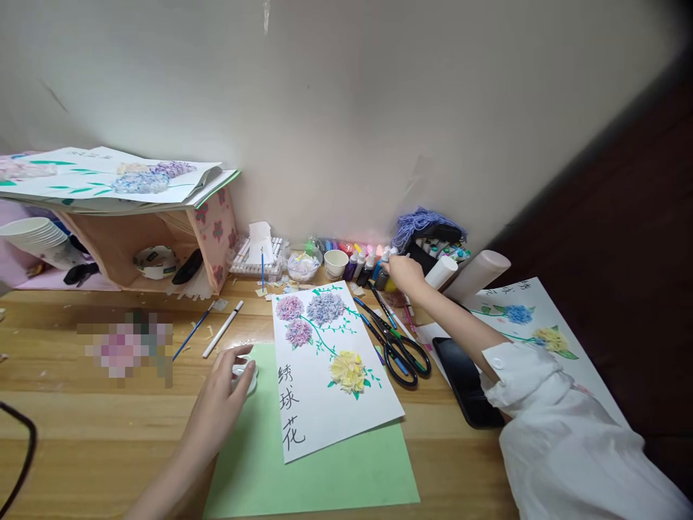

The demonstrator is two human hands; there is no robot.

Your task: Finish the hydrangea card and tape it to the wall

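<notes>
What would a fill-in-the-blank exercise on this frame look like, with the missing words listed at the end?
1. The left hand holds a small, ____-coloured dish.
2. The hydrangea artwork in the middle lies partly on ____ paper.
3. The lowest flower cluster on that artwork is ____.
4. The right hand is at the small bottles, closer to the wall than the ____ hand.

Missing words: white; green; yellow; left.
</notes>
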